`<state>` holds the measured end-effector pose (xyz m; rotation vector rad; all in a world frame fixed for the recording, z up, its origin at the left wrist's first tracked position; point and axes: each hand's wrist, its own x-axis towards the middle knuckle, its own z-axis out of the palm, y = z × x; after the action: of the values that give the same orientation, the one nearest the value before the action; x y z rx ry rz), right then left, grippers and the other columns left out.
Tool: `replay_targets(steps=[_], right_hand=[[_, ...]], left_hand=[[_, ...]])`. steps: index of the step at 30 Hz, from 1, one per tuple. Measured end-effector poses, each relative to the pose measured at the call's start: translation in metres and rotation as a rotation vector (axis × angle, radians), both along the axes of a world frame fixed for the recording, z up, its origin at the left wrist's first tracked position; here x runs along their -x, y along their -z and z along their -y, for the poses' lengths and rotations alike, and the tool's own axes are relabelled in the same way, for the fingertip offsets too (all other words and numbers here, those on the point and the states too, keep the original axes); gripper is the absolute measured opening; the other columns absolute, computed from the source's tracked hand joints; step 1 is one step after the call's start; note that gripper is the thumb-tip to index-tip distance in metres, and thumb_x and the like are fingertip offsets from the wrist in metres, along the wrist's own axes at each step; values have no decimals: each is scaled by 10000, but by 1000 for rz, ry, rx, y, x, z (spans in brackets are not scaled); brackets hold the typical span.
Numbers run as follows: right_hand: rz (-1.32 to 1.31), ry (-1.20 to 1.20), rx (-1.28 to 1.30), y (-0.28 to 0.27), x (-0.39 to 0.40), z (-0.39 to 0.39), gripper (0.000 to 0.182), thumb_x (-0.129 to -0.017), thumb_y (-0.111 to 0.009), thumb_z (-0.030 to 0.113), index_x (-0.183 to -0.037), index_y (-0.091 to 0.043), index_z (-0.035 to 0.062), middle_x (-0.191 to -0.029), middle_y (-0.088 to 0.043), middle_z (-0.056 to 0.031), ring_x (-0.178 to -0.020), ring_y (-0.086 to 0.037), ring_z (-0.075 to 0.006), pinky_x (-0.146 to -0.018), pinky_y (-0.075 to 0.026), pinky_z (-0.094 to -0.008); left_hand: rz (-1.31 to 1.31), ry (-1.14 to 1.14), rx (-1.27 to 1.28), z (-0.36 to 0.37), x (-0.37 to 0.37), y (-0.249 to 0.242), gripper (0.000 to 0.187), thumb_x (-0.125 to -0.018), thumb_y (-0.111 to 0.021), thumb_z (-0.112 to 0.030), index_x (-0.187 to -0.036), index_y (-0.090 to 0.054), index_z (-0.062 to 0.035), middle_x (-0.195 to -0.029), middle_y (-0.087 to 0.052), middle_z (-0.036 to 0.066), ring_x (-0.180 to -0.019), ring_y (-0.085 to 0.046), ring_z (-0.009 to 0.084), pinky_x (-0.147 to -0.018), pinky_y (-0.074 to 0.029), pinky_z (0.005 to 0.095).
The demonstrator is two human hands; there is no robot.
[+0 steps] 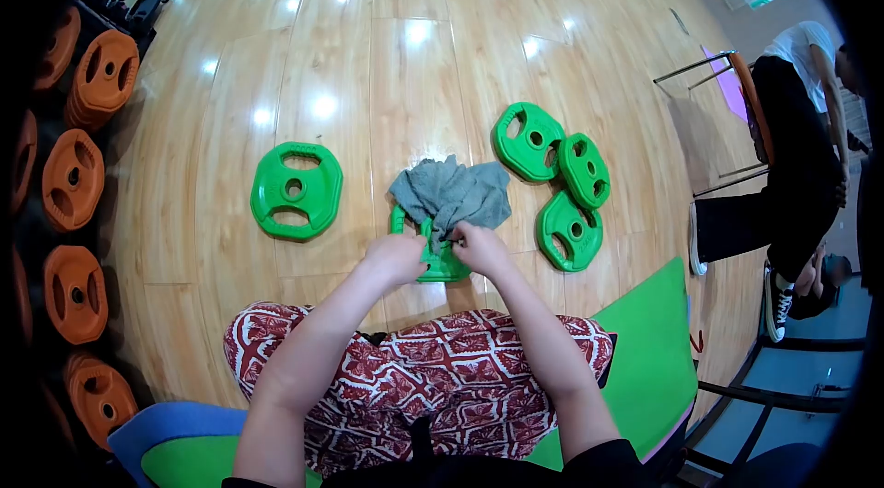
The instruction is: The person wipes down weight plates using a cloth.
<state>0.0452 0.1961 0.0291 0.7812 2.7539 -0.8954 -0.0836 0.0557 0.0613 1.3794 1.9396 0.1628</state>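
A green weight plate (447,267) lies on the wooden floor before the crossed legs, partly covered by a crumpled grey cloth (453,193). At the plate's left side is my left hand (398,258), its fingers curled at the edge; what they grip is hidden. My right hand (479,249) pinches the lower end of the cloth over the plate. Another green plate (319,190) lies flat to the left. To the right, a green plate (529,161) and a lower one (557,253) lie near a third (575,156) that leans on them.
Orange plates (75,295) fill a rack along the left. A green mat (645,350) spreads at the lower right. On the right, a person (796,110) in a white top sits on a chair (750,106); another person (815,281) is farther back.
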Motion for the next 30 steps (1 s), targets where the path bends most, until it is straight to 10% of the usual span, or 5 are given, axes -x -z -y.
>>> replay_targets(steps=[8, 13, 19, 30], right_hand=[[21, 49, -128, 9, 2, 0, 250, -742, -507, 159, -985, -467, 115, -840, -596, -154, -756, -581, -339, -637, -457, -449], [-173, 97, -131, 20, -2, 0, 244, -763, -491, 168, -999, -448, 120, -831, -596, -156, -745, -582, -339, -625, -455, -450], [239, 32, -109, -6, -6, -3, 195, -742, -481, 134, -935, -485, 105, -808, -605, -155, -741, -586, -332, -621, -453, -451], [398, -107, -243, -2, 6, 28, 390, -709, -493, 170, -1097, -533, 176, -773, -618, -123, -727, -617, -278, -588, -484, -402]], left_hand=[[-69, 116, 100, 4, -21, 16, 564, -771, -430, -129, -1311, -320, -251, -1016, -567, 151, -857, -590, 285, -695, -477, 401], [-242, -160, -21, 2, -15, 35, 460, -761, -459, -202, -1214, -409, -140, -965, -559, 139, -811, -590, 298, -677, -471, 423], [-233, -210, 42, -5, -2, 22, 357, -757, -496, -245, -1078, -470, -93, -953, -565, 153, -809, -587, 310, -680, -470, 430], [-16, -7, 57, 2, -8, 8, 331, -737, -512, -217, -1027, -497, -59, -898, -602, 158, -831, -587, 315, -702, -471, 427]])
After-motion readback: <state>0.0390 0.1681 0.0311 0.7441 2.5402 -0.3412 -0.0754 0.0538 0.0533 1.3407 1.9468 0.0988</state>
